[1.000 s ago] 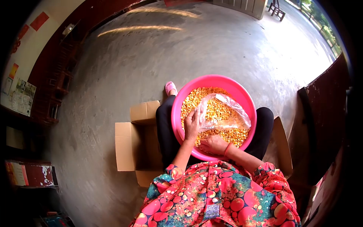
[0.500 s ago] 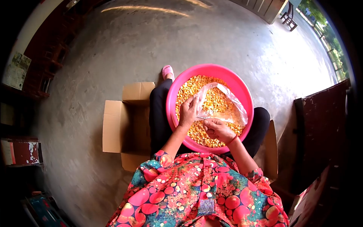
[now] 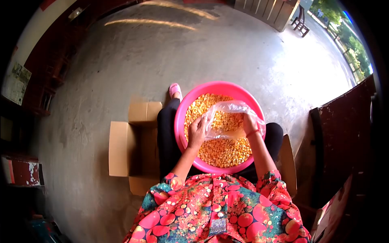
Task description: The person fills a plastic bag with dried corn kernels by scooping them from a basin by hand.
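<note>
A pink basin (image 3: pixel 219 86) full of yellow-orange corn kernels (image 3: pixel 225 154) sits between my legs. Over the kernels a clear plastic bag (image 3: pixel 233 106) is spread with its mouth wide. My left hand (image 3: pixel 197 130) is closed on the bag's left edge, its fingers bent round the plastic. At the bag's right side is my right hand (image 3: pixel 250 124), with a red bracelet at the wrist. It appears to reach into the bag's mouth, and its fingers are mostly hidden. Kernels show within the mouth; whether they lie inside the bag or beneath it is unclear.
An open cardboard box (image 3: pixel 120 149) stands on the concrete floor beside my left leg. Another cardboard piece (image 3: pixel 288 166) is by my right leg. Dark red furniture (image 3: pixel 342 137) stands close on the right. A small chair (image 3: pixel 300 23) is by the doorway.
My right hand has moved up and right from the bag's near edge to its right side. The bag's mouth is spread wider. The view has shifted slightly upward.
</note>
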The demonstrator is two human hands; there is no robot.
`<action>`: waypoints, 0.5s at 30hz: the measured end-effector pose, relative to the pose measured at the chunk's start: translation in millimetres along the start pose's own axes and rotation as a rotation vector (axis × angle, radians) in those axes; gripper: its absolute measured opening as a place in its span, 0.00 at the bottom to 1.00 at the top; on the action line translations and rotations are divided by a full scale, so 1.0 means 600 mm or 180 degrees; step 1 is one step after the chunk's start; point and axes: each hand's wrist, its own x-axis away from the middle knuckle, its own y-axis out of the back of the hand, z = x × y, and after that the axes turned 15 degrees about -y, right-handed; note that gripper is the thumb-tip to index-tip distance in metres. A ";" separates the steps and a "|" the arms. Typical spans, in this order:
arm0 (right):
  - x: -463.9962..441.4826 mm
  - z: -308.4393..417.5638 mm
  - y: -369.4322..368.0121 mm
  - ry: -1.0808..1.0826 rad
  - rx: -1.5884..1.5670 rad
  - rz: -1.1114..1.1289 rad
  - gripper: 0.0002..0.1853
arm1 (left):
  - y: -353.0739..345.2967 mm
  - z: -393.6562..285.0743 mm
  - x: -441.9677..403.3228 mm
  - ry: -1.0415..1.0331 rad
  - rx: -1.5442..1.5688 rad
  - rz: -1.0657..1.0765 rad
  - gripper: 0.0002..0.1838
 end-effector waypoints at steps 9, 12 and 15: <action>0.115 0.040 -0.054 0.1080 -0.0285 0.0581 0.11 | -0.005 -0.011 -0.001 -0.0048 0.0268 -0.0105 0.12; 0.172 0.058 -0.066 0.0386 0.0156 0.1954 0.12 | -0.004 -0.001 -0.004 -0.0054 0.0129 -0.0108 0.12; 0.206 0.039 -0.095 0.0519 0.1463 0.2766 0.15 | -0.001 -0.011 0.000 0.0139 0.0167 -0.0050 0.12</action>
